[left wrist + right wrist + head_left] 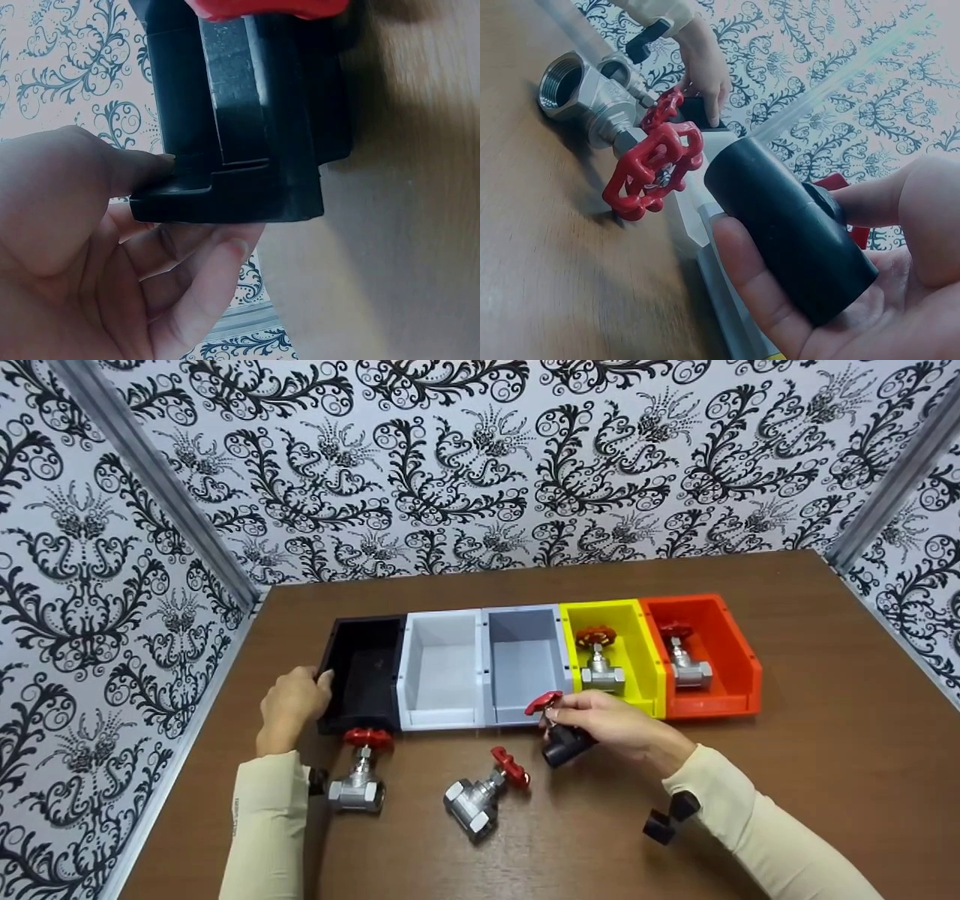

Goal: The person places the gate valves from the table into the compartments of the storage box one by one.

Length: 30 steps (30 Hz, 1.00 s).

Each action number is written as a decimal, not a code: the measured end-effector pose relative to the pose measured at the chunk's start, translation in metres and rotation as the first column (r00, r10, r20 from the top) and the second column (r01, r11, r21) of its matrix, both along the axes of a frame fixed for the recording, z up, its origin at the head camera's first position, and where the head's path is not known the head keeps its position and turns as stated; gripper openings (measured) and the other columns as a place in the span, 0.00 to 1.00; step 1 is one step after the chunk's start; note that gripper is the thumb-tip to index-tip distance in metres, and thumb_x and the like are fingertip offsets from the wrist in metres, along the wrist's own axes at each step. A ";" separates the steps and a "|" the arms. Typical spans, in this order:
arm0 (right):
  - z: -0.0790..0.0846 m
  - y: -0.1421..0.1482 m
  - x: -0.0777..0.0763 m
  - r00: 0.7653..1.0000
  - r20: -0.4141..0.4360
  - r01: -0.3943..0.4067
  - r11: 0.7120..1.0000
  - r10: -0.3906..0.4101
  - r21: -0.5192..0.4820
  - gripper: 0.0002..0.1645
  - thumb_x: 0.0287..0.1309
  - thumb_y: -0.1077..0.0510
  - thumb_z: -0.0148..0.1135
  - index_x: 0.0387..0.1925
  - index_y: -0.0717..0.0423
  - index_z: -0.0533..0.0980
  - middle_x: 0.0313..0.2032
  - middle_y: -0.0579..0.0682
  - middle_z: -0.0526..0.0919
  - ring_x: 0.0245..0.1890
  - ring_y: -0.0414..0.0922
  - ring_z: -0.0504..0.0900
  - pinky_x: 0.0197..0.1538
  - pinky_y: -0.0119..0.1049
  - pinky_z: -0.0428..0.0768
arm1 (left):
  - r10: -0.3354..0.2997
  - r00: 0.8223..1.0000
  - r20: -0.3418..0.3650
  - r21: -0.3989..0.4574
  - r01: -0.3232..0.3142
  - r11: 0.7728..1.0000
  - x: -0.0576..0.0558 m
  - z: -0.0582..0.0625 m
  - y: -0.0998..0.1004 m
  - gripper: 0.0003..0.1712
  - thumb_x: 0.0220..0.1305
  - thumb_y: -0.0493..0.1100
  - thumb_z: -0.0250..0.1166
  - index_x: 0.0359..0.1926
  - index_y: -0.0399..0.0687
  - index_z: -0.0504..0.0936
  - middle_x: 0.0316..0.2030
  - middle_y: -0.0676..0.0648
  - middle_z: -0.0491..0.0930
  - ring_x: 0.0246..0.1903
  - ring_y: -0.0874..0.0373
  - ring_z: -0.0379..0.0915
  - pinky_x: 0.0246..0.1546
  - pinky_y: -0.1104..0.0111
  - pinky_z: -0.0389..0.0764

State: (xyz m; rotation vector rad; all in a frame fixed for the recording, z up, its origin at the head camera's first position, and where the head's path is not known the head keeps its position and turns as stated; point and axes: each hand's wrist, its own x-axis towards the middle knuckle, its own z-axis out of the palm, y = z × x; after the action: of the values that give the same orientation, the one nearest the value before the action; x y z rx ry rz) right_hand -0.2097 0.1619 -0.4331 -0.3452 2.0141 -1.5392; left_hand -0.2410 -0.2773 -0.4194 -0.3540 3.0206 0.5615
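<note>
My left hand (pixel 292 705) grips the left wall of the black bin (pixel 366 679) at its front, thumb over the rim and fingers underneath in the left wrist view. With my right hand (pixel 619 727) I hold a black valve (pixel 568 745) with a red handwheel (pixel 543 703) just in front of the grey bin (pixel 523 671). Its dark tubular body (pixel 791 225) lies across my fingers in the right wrist view. A steel valve (pixel 358 793) with a red wheel stands before the black bin. Another steel valve (pixel 471 808) lies tilted between my hands.
The bins stand joined in a row on the brown table (pixel 585 840). Beside the grey one is a white bin (pixel 444 667). The yellow bin (pixel 637 660) and the red-orange bin (pixel 724 660) each hold a red-wheeled steel valve. Patterned walls (pixel 480 457) enclose the table's back and sides.
</note>
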 end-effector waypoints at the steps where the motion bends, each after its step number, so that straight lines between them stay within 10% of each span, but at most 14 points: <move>1: 0.000 0.000 0.000 1.000 0.001 0.002 1.000 -0.002 0.003 0.24 0.70 0.50 0.56 0.53 0.67 0.77 0.45 0.58 0.82 0.40 0.48 0.74 0.45 0.37 0.71 | -0.001 1.000 0.000 0.000 0.001 1.000 0.000 0.000 0.000 0.27 0.75 0.52 0.47 0.61 0.38 0.76 0.57 0.24 0.74 0.54 0.26 0.72 0.50 0.37 0.72; 30: 0.006 -0.013 -0.005 0.992 0.018 0.122 0.992 -0.123 0.026 0.21 0.68 0.52 0.59 0.54 0.63 0.75 0.41 0.54 0.80 0.38 0.46 0.77 0.46 0.35 0.75 | -0.007 1.000 -0.013 -0.003 0.007 1.000 0.000 0.001 0.001 0.26 0.75 0.52 0.48 0.53 0.36 0.79 0.53 0.24 0.76 0.50 0.26 0.74 0.45 0.37 0.73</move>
State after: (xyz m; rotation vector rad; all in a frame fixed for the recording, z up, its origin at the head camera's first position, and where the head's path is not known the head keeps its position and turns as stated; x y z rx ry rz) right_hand -0.2143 0.1490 -0.4275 -0.1989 2.0710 -1.5829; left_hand -0.2409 -0.2764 -0.4188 -0.3408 3.0343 0.5619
